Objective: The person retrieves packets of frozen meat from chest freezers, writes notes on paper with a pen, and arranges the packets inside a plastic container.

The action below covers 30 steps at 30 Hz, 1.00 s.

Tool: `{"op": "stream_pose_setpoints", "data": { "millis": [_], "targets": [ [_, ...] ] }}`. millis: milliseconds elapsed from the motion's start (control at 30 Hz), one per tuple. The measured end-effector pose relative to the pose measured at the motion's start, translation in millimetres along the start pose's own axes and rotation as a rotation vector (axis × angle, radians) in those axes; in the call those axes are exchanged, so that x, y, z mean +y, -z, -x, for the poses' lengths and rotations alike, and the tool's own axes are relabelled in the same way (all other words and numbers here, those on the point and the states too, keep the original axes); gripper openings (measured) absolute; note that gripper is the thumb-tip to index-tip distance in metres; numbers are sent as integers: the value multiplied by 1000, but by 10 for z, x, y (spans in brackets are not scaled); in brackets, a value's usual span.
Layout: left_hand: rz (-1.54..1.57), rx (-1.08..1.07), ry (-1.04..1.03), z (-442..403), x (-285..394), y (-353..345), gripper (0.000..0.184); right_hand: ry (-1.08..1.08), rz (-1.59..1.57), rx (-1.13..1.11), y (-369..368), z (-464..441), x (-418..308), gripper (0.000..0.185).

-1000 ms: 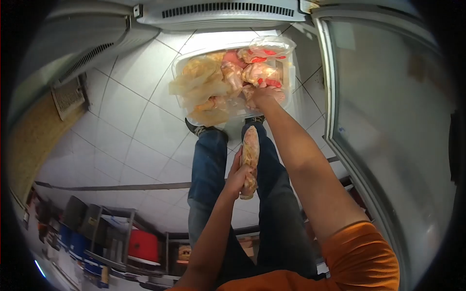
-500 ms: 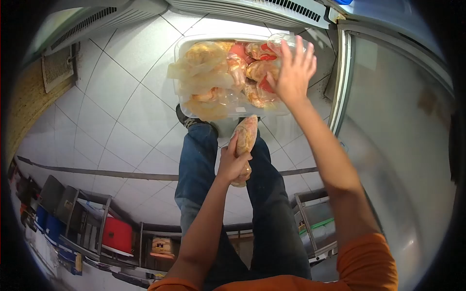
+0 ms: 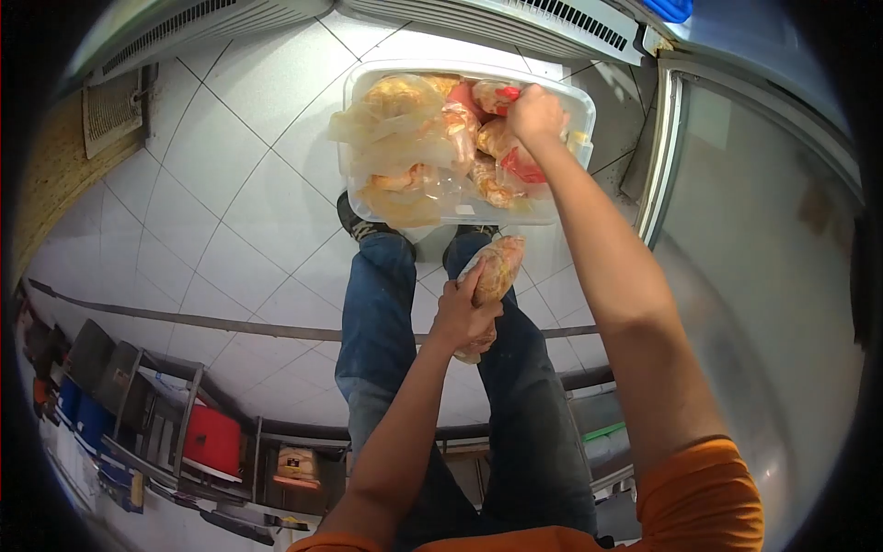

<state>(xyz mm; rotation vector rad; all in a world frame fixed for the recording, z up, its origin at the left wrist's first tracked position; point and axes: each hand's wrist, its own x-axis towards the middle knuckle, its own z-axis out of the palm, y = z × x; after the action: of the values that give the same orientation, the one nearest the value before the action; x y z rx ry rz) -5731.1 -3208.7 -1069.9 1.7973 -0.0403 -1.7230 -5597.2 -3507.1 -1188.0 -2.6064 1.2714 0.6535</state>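
My left hand [image 3: 464,315] is wrapped round a plastic-wrapped, pinkish-yellow packet [image 3: 499,269] above my legs. Over the right part of a clear plastic tub [image 3: 460,218], my right hand [image 3: 538,115] is closed among wrapped packets, beside one with a red mark [image 3: 492,96]; its fingertips are partly hidden, and I cannot make out what they hold. Several bagged packets fill the tub, with loose cloudy plastic [image 3: 391,138] over the left ones. A red-marked bag [image 3: 522,166] lies just below my right hand.
The tub stands on a tiled floor [image 3: 230,193] in front of my shoes [image 3: 363,223]. An open glass door [image 3: 754,258] is at the right, and vented appliance panels [image 3: 589,35] are at the top. Behind me are racks with a red box [image 3: 213,440].
My right hand has come down from open above the tub's right side and closed among the packets. My left hand has tilted its packet to the right.
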Motion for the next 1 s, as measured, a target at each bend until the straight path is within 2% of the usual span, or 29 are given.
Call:
{"op": "stream_pose_setpoints", "data": {
  "millis": [100,133,167,200,267,367,467,533,600,700,800,833,867,933,967,1000],
  "targets": [
    [19,8,-52,23,-14,11,94,3,-500,-61,-303,93,-121,20],
    [26,3,-49,27,-11,22,93,2,-578,17,-360,159,-250,17],
    [30,-1,-47,12,13,32,93,27,-831,16,-512,177,-309,18],
    [42,-2,-47,17,39,40,93,63,-890,61,-442,285,-376,22],
    [65,-1,-42,35,82,62,92,-93,-804,-168,-427,256,-481,27],
    [81,18,-48,-22,15,12,97,183,-299,-275,-288,316,-625,42],
    [697,-227,1,-30,240,145,97,344,-751,-651,32,298,-297,71],
    [660,-158,-123,27,460,223,95,269,-212,-330,616,640,-174,81],
    [644,-131,-184,-7,540,281,94,307,164,-11,516,909,178,72],
    [678,-135,-142,-80,552,243,94,466,407,196,-85,839,754,53],
    [697,-140,-60,-108,547,177,94,738,394,136,-346,668,788,50],
    [668,-181,-37,-107,555,184,94,750,259,-7,-344,558,748,30],
    [639,-221,-12,-95,562,186,95,691,117,-81,-337,458,719,28],
    [626,-153,-78,-177,392,74,93,561,-161,-222,-324,276,706,26],
    [620,-120,-112,-214,287,9,93,546,-547,-192,-285,239,700,22],
    [580,-109,-147,-231,211,-28,92,484,-696,-326,-193,240,682,21]
  ]
}}
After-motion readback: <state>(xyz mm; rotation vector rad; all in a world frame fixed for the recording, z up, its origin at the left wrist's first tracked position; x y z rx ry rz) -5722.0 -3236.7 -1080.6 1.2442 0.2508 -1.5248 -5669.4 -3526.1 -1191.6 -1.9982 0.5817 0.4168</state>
